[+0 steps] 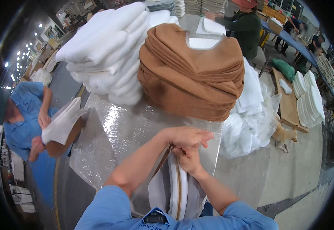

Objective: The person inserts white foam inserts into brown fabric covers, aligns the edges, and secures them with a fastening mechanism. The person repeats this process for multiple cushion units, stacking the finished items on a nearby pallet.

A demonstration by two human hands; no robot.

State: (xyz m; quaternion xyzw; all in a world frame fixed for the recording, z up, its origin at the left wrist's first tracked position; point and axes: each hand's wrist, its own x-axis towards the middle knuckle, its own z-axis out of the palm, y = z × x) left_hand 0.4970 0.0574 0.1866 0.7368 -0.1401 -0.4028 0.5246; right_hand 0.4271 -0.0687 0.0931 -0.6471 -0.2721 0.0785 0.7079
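Note:
Layered fabric pieces (178, 188), white and grey with a thin brown edge, stand upright against my body at the table's near side. My right hand (188, 159) is closed on their top end, its fingers bent over the edge. Just above it, my left hand (188, 137) crosses over with its fingers stretched to the right. Its underside is hidden, and a brown edge passes below its wrist. Beyond both hands stands a tall pile of brown fabric pieces (190, 84) with a rounded cutout on top.
A high stack of white padding (105, 50) stands left of the brown pile on the plastic-covered table (124, 126). Plastic-wrapped white material (243, 132) lies to the right, near a dog (283, 134). A co-worker (25, 111) at left handles a white-and-brown piece; another (245, 28) stands across the table.

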